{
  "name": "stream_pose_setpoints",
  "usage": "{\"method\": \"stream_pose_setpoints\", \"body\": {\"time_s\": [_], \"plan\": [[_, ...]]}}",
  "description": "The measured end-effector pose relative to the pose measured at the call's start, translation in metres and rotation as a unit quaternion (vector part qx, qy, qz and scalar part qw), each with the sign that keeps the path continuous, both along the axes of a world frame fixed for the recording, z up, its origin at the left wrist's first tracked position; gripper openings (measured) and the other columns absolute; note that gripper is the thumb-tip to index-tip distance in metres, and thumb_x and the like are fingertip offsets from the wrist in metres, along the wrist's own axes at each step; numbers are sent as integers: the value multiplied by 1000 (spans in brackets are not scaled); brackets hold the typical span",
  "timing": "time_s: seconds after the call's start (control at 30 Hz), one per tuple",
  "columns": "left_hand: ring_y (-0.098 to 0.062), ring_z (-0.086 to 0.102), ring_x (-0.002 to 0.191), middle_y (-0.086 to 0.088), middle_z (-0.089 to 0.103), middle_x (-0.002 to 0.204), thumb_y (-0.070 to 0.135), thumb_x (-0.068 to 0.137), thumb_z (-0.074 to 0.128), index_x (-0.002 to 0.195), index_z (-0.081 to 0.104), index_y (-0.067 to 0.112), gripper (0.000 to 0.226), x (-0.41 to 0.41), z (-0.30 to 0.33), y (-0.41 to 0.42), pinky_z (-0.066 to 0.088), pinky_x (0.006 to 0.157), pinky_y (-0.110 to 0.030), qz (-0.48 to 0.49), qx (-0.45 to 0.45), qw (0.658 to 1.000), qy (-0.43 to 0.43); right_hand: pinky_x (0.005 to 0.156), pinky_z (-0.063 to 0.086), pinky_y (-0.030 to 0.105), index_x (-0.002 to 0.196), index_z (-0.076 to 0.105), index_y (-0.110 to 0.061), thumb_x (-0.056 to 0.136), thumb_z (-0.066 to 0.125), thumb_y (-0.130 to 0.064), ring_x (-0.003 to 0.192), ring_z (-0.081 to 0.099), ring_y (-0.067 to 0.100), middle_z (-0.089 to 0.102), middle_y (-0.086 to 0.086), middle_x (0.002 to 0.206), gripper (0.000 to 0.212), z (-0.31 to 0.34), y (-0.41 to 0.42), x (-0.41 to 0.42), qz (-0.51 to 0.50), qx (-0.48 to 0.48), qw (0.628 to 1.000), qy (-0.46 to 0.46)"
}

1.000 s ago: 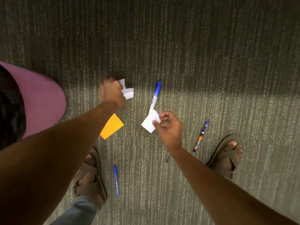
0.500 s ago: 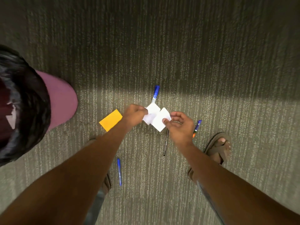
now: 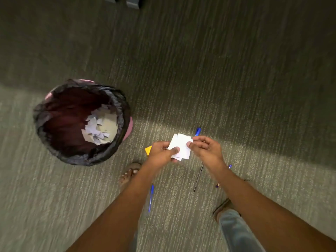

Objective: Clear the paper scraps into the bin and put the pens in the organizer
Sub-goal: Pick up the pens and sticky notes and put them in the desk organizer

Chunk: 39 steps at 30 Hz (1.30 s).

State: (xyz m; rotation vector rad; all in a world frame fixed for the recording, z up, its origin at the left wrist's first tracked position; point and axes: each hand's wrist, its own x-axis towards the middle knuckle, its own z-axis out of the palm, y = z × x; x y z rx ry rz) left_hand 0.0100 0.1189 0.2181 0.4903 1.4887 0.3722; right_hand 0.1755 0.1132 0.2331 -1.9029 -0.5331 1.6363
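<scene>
Head view: white scraps [image 3: 181, 146] pinched between both hands.

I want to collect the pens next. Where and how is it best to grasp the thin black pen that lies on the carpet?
Probably pinch the thin black pen at mid-barrel, coming straight down from above with fingers on its two long sides. It lies flat on the carpet, slim and straight, with bare floor on both sides; only its far end runs under the right hand.

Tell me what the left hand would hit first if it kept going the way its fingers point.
The left hand points rightward, so it would likely meet the right hand first, on the far side of the white paper scraps both already grip. Depth is unclear.
</scene>
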Motion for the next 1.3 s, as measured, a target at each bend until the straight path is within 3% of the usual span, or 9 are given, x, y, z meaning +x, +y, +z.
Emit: {"method": "stream_pose_setpoints", "body": {"time_s": [0.27,0.37,0.57,0.67,0.77,0.87,0.93,1.1,1.3], "plan": [[-9,66,52,0,71,71,-3,83,67,101,62,1,19,-155,76,23,52,42,-21,220,136,963,78,57,45,18,100,69,-9,84,75,-23,72,68,7,74,2,82,22,61,73,-137,58,35,993,95],[-9,69,59,-6,70,80,-5,81,68,104,57,7,28,-205,83,29,54,44,-23,246,168,948,116,55,45,18,91,68,-14,84,75,-25,66,66,5,73,-2,73,14,64,76,-175,48,41,992,110],[-7,67,63,-13,65,93,-3,81,70,113,48,9,41,-253,59,32,58,49,-25,246,151,942,172,51,44,20,80,65,-13,83,76,-30,63,63,8,69,1,69,21,44,48,-194,-44,9,998,53],[-16,66,80,-10,59,106,7,77,77,125,42,8,60,-256,48,24,60,61,-32,290,106,936,169,50,40,21,71,61,-17,83,76,-33,65,60,10,66,2,69,25,37,28,-180,-112,-34,993,2],[-11,64,75,-2,60,99,14,74,80,120,48,12,56,-251,45,12,56,53,-23,291,115,932,184,46,41,19,69,60,-20,84,75,-34,62,60,9,65,2,68,26,34,12,-161,-160,-48,985,-30],[-21,61,70,-10,63,87,14,77,78,95,57,16,28,-231,50,11,51,44,-24,237,152,943,180,44,41,17,75,62,-19,84,75,-35,61,60,9,65,2,68,23,35,2,-143,-210,-55,976,-36],[-23,56,62,-13,59,73,13,79,76,85,58,14,19,-207,56,9,47,49,-29,161,189,955,164,46,42,18,75,62,-19,83,75,-37,62,60,9,66,1,67,24,35,-8,-133,-231,-57,970,-40],[-6,50,57,-2,59,67,19,73,82,80,62,7,24,-144,62,-11,45,55,-16,-18,268,956,119,46,41,19,73,63,-17,85,74,-36,59,59,8,66,1,65,25,24,-51,-116,-250,-73,965,-36],[-15,56,70,4,60,77,35,65,83,79,58,19,33,-104,1,-51,48,64,-31,-213,290,906,220,47,42,18,77,63,-15,86,72,-36,64,61,9,67,1,70,25,1,-99,-81,-251,-98,963,-22]]}}
